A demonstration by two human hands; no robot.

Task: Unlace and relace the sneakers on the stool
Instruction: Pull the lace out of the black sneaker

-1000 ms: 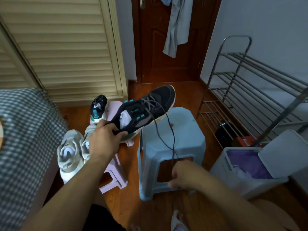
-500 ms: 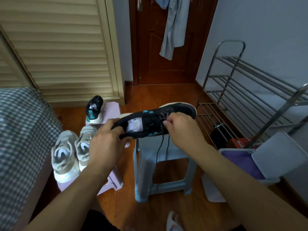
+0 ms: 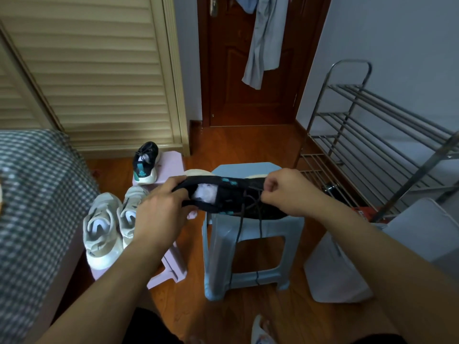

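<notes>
Two stools sharing the wooden floor [image 3: 248,147] at centre frame: blue stool [image 3: 250,234] at five o'clock of the picture's middle, pink stool [image 3: 171,167] just beside it at nine o'clock. Lying at nine o'clock of the frame, checked bedding [image 3: 37,189]; standing at three o'clock, metal shoe rack [image 3: 372,135]; closing off twelve o'clock, dark wooden door [image 3: 248,78] with grey garment [image 3: 265,43] hanging on it. Filling the ten o'clock corner, louvred cupboard door [image 3: 94,70]. Sitting at four o'clock of the blue stool, white lidded bin [image 3: 347,269].

Being held just above the blue stool's seat, black sneaker [image 3: 231,197] with teal accents, lying roughly level, toe toward three o'clock, heel toward nine. Gripping the heel collar, left hand [image 3: 161,214], fingers curled over the rim. Pinching at the lacing near the tongue, right hand [image 3: 285,192], fingers bunched tight on the dark shoelace [image 3: 248,209]. Dangling down past the seat's front edge, two loose lace ends.

Resting on the pink stool: second black sneaker [image 3: 145,160] at its twelve o'clock end, heel toward the camera; pair of pale grey sneakers [image 3: 109,224] at its seven o'clock end, touching each other.
</notes>
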